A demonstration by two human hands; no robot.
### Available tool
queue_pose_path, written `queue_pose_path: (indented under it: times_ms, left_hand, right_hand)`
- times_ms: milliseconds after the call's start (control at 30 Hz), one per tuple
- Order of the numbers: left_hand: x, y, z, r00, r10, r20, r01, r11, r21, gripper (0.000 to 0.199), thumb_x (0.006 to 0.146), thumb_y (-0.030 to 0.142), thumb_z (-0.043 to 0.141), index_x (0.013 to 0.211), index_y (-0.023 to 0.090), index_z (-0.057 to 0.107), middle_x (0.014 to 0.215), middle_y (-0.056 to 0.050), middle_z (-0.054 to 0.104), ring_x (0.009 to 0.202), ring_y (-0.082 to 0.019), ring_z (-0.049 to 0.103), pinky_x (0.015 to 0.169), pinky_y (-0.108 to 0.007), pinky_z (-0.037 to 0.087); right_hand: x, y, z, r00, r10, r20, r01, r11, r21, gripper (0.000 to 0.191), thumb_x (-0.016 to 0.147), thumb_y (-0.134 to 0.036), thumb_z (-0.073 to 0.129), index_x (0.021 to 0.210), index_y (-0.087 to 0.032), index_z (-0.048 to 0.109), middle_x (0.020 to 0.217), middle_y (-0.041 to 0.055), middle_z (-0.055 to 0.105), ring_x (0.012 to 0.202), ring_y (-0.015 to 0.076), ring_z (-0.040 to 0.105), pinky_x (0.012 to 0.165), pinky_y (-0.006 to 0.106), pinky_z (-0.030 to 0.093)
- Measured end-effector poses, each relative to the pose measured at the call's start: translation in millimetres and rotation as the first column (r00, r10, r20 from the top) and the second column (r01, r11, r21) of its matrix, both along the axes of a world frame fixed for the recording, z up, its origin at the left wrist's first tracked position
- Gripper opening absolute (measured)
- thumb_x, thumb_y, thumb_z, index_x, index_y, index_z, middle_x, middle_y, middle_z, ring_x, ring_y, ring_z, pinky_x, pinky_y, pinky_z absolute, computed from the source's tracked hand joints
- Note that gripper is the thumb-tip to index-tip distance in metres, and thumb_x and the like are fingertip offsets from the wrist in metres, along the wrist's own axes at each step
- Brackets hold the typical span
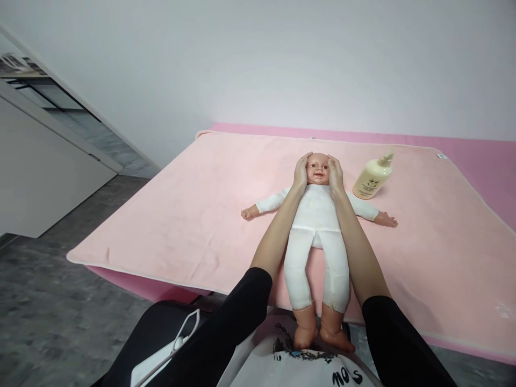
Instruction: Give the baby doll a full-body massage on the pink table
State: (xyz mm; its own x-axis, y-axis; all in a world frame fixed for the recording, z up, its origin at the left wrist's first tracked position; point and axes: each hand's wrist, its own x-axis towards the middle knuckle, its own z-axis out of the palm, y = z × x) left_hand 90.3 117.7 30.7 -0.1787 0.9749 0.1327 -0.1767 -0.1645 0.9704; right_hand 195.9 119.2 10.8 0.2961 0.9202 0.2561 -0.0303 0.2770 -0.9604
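Black sleeves [231,322] flank the doll [316,212], face-up on the blanket [177,209]. Left hand [301,172] and right hand [336,173] cup its head [318,169] from both sides, fingers unclenched; a bottle [371,180] stands beside its left arm [362,206].

A plain white wall [282,64] rises behind the pink table [492,166] — grey floor [48,306] shows at left, beside a pale panel [44,183].

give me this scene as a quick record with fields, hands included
doll: face up, arms spread, white cloth body
left hand: open, cupped against one side of the doll's head
right hand: open, cupped against the other side
bottle: pale yellow, standing beside the doll
blanket: light pink, under doll and bottle
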Motion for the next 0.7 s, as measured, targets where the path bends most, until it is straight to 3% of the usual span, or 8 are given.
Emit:
queue_pose_path:
  times_ms: [133, 267, 700]
  left_hand:
    - [-1, -3, -0.9, 0.996, -0.015, -0.082, 0.019, 0.999, 0.046, 0.027, 0.084, 0.026, 0.049, 0.107, 0.018, 0.060, 0.125, -0.006, 0.059, 0.121, -0.017, 0.051, 0.105, -0.029, 0.037]
    - [-4, -7, -1.1, 0.991, -0.007, -0.134, 0.019, 0.996, 0.087, 0.039, 0.073, 0.023, 0.064, 0.111, 0.017, 0.058, 0.128, -0.008, 0.056, 0.123, -0.021, 0.049, 0.106, -0.031, 0.035]
    - [-6, -1, 1.2, 0.989, -0.053, -0.135, 0.061, 0.996, 0.060, 0.038, 0.075, 0.015, 0.044, 0.109, 0.021, 0.061, 0.124, -0.002, 0.061, 0.123, -0.018, 0.050, 0.108, -0.033, 0.035]
  right_hand:
    - [-1, -6, 4.1, 0.999, 0.045, 0.016, -0.044, 0.998, -0.038, 0.047, 0.070, -0.045, 0.065, 0.108, -0.020, 0.055, 0.120, 0.0066, 0.054, 0.114, 0.0189, 0.050, 0.102, 0.036, 0.039]
    - [-1, -9, 7.0, 0.998, 0.046, 0.033, -0.045, 0.998, -0.032, 0.045, 0.067, -0.041, 0.069, 0.105, -0.021, 0.056, 0.117, 0.0053, 0.056, 0.114, 0.0180, 0.050, 0.102, 0.035, 0.039]
    - [7, 5, 0.5, 0.999, 0.033, 0.022, -0.032, 0.999, -0.039, 0.028, 0.076, -0.035, 0.057, 0.101, -0.023, 0.059, 0.115, 0.0017, 0.058, 0.111, 0.0158, 0.051, 0.104, 0.036, 0.036]
